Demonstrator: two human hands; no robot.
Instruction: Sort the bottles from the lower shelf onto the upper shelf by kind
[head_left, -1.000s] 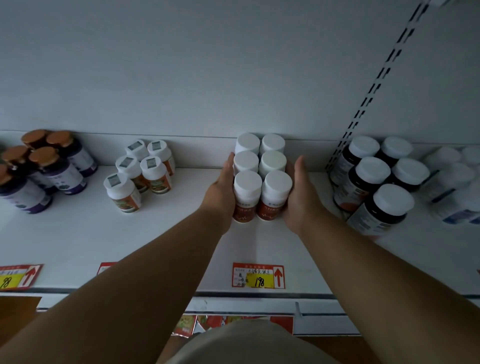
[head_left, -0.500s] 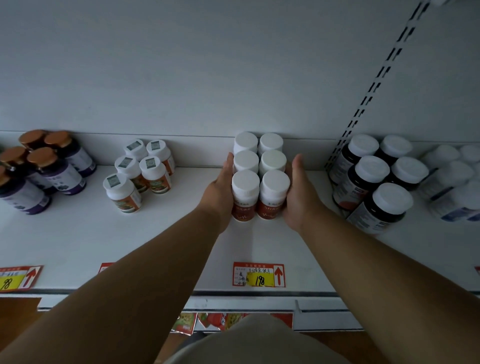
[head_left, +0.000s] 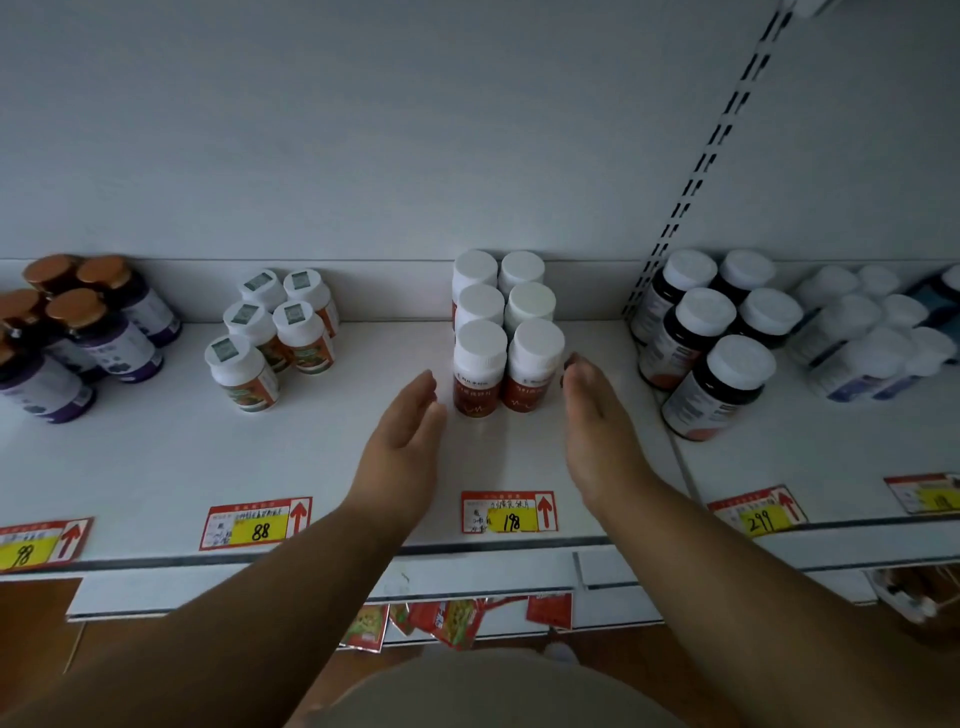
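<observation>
- The upper shelf is a smooth, flat white panel with a low raised lip along its back edge, set against a plain pale wall.
- At its centre stands a block of six red-labelled bottles, two across and three deep: straight cylinders with plain matte white screw caps and glossy red-brown labels.
- The left hand hangs just left of the front pair, fingers straight and together, palm turned inward, holding nothing and apart from the bottles.
- The right hand mirrors it on the other side, flat and relaxed, fingertips level with the front right bottle's side; whether they touch it cannot be told.
- To the left, five small white bottles carry square printed stickers on their caps and orange-green labels.
- Further left, dark bottles with purple labels have shiny copper-coloured lids.
- To the right, five dark brown bottles with broad white caps stand beside a slotted metal upright.
- Beyond them, blurred pale bottles crowd the far right.
- Flat paper price tags line the front edge, red with yellow patches; the middle tag reads 198.
</observation>
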